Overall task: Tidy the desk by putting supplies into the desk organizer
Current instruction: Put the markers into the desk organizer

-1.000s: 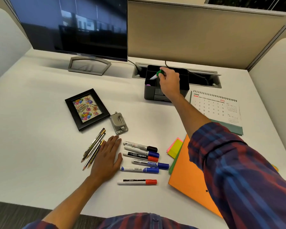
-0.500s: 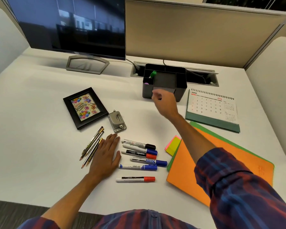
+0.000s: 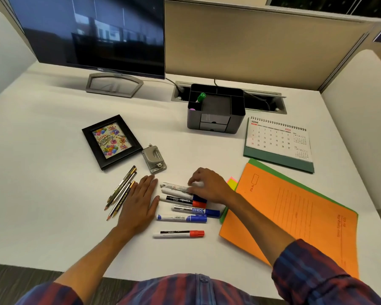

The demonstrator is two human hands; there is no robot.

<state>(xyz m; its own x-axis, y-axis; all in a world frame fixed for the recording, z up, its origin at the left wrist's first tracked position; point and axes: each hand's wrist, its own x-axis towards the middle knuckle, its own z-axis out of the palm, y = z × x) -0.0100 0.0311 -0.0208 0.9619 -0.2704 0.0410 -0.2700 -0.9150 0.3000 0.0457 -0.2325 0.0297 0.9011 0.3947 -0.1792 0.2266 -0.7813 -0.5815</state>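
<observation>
Right hand grip curled onto smooth cylindrical marker (grasp unclear); left hand flat, spread.

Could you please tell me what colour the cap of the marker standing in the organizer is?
Green; the marker shows clearly in the head view.

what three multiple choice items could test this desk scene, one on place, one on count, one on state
1. Where is the green-capped marker?
A. in the desk organizer
B. on the calendar
C. beside the pencils

2. How many red-capped markers lie on the desk?
A. none
B. two
C. five

3. What is the left hand doing?
A. gripping a pencil
B. resting flat on the desk
C. lifting the frame

Key: 1 A, it stands in a rear slot; 2 B, two red caps show; 3 B, fingers lie straight, palm down.
</observation>
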